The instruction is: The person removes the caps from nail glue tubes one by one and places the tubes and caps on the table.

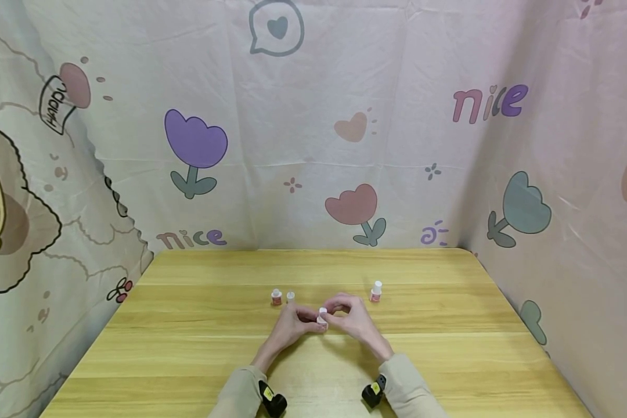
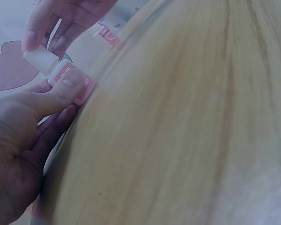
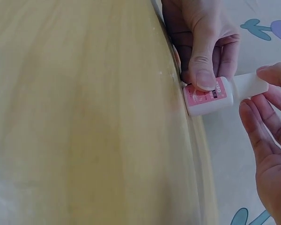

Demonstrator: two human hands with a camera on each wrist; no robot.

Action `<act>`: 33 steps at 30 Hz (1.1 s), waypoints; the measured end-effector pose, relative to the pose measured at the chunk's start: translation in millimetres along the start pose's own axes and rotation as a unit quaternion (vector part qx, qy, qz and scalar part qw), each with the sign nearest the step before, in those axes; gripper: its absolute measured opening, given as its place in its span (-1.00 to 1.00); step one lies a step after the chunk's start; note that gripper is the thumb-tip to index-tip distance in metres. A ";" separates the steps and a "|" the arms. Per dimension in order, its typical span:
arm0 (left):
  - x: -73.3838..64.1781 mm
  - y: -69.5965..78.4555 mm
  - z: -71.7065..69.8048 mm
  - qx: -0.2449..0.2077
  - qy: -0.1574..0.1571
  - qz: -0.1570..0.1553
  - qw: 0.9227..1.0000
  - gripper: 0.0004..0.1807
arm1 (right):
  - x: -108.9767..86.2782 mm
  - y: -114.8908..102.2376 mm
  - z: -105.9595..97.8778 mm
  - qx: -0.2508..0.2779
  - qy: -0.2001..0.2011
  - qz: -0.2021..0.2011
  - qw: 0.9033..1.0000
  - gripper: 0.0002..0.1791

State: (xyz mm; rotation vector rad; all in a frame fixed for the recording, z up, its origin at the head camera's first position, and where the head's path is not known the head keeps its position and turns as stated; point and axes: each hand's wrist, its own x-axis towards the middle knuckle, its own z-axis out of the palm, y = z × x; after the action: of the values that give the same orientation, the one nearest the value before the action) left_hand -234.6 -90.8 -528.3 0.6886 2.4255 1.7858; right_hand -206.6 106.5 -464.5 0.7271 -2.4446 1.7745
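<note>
A small white bottle with a pink label (image 3: 227, 91) stands on the table near the middle. My left hand (image 1: 291, 326) grips its body, the thumb lying across the label in both wrist views. On top is a white cap (image 3: 249, 86), pinched between the thumb and fingers of my right hand (image 1: 354, 318). The cap sits in line with the bottle's neck; whether it is tight I cannot tell.
A second capped bottle (image 1: 376, 291) stands behind my right hand. Behind my left hand are a bottle with a shorter white top (image 1: 276, 298) and a small white piece (image 1: 290, 296), maybe a cap. Printed cloth hangs around the wooden table (image 1: 188, 325).
</note>
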 end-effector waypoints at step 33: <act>-8.0 29.2 -1.8 -0.006 0.004 0.011 1.000 -0.81 | 5.9 36.0 7.7 -0.030 0.020 0.005 0.999 -0.78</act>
State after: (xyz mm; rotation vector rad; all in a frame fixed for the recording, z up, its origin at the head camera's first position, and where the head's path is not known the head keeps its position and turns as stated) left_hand -218.5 -88.6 -502.6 0.7110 2.4195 1.8147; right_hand -223.9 106.0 -497.5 0.6686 -2.4674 1.6926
